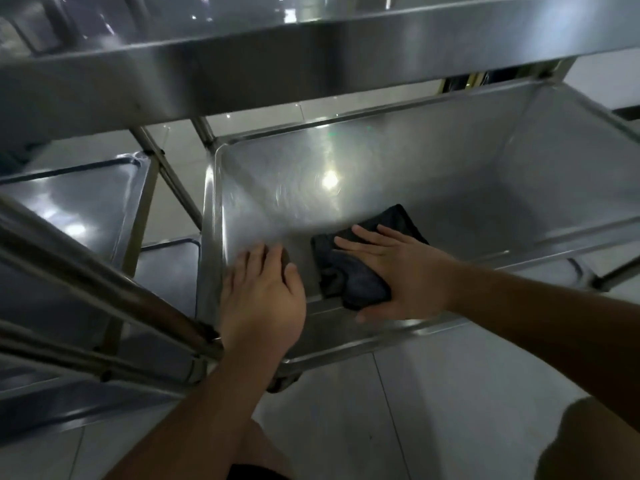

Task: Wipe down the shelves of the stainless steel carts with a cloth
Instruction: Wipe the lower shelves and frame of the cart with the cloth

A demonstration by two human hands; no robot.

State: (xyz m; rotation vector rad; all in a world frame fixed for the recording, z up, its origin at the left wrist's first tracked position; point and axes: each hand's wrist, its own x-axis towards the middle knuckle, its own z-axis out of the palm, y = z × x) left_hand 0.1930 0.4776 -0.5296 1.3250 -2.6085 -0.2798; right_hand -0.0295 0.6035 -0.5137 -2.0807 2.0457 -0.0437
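Standing at the far left, a second steel cart (79,209) shows its own shelf trays, with a round handle bar (104,289) of bright tube crossing the lower left corner in front of it. Just right of that bar, the left hand (261,292) lies on the near left corner of the lower shelf (433,188), palm down, fingers straight and relaxed and spread over the metal, grasping nothing. Its forearm comes up from the bottom of the view. Right of it, close but not touching it, a dark cloth (349,271) lies folded and bunched on the shelf floor, close to the near rim. The right hand (403,271) presses flat on the cloth, fingers straight and pointing left, thumb lying along the near edge of the cloth; it pushes down rather than pinching it. The cloth shows dark grey past the fingertips and behind the hand. The shelf is a shallow steel tray with raised walls, and a bright lamp reflection sits on its floor behind the cloth. Above, the edge of the upper shelf (311,64) of the same cart runs across the top. Pale floor tiles (433,410) show below the cart, and at the lower right a dark rounded shape, too blurred to tell what it is
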